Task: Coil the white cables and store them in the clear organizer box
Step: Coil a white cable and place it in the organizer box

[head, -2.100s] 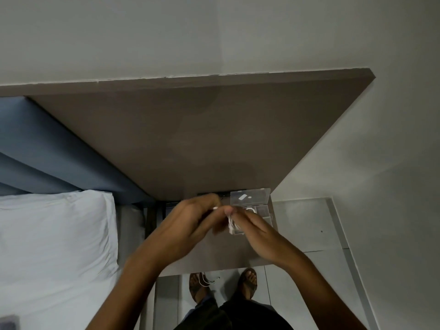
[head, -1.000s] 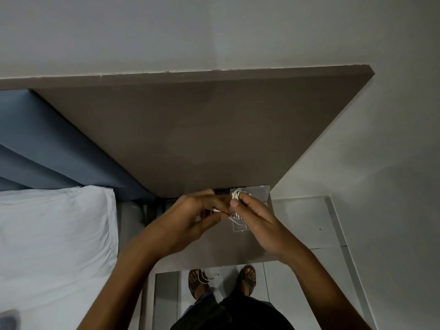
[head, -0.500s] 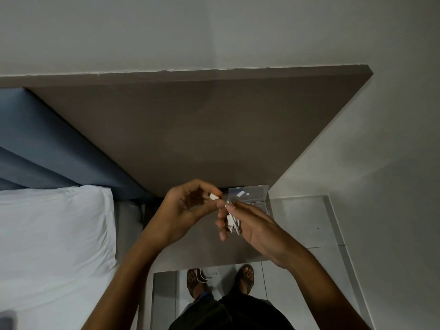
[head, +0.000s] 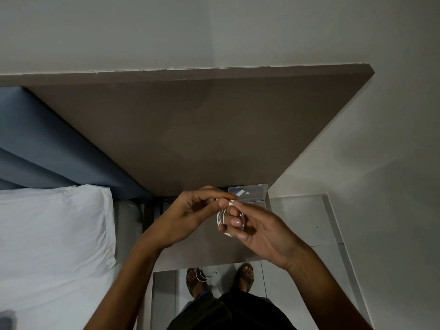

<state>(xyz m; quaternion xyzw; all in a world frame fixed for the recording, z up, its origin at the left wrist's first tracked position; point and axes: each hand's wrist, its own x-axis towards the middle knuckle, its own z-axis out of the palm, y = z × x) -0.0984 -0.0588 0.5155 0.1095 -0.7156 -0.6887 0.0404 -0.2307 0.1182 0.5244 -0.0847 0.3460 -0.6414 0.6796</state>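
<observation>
Head view: at lower centre of the frame, your right hand (head: 259, 231) has the white cable (head: 221, 219) looped around its fingers, and your left hand (head: 190, 214) pinches the cable's end at the top of the coil. The clear organizer box (head: 250, 192) lies open on the brown table (head: 202, 248) just behind your fingertips.

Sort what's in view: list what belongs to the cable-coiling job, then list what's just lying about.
Job: white cable coil, left hand, right hand, clear organizer box, loose white cable on the floor.

Lying about: pillow, blue curtain, sandals.
</observation>
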